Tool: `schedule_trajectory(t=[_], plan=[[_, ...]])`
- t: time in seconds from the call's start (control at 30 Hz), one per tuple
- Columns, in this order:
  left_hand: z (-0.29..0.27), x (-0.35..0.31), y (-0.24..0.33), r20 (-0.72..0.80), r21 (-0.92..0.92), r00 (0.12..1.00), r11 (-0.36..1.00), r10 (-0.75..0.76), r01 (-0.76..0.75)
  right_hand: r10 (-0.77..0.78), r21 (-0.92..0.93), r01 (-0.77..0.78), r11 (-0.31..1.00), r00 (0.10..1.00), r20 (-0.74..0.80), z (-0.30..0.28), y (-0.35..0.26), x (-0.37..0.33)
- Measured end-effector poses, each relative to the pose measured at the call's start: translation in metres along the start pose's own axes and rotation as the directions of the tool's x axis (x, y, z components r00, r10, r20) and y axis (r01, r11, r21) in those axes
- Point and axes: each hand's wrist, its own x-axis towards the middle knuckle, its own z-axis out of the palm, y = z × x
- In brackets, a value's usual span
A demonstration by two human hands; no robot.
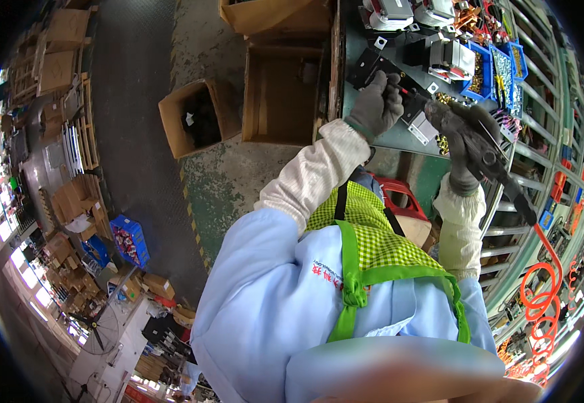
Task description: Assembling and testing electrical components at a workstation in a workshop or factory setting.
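My right hand (465, 151), in a dark grey glove, is wrapped round a black air tool (489, 160) whose nose points up and left at the workbench edge. A red coiled air hose (540, 295) runs from its lower end. My left hand (374, 106), gloved alike, is closed with fingers curled and thumb up, beside a flat black plate-like part (376, 64) on the bench. Whatever its fingers hold, if anything, is hidden. A white metal plate with holes (423, 129) lies by the tool's nose, with brass-coloured small parts (442, 144) close by.
Grey-white boxed units (452, 60) stand along the bench (393, 141). Blue bins (481, 70) of screws are at its right, before metal rails (530, 144). Cardboard boxes (282, 94) sit on the floor left of the bench. A red stool (399, 195) is under its edge.
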Motion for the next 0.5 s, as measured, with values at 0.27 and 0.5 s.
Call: schedule_trajectory(t=[0.27, 0.5], plan=[[0.011, 0.037, -0.005, -0.259, -0.037, 0.956, 0.988, 0.136, -0.15, -0.019, -0.271, 0.045, 0.962, 0.995, 0.095, 0.006, 0.027, 0.02], [0.012, 0.041, -0.006, -0.309, -0.074, 0.941, 0.983, 0.136, -0.166, 0.08, -0.244, -0.061, 0.968, 0.994, 0.071, 0.005, 0.044, 0.035]])
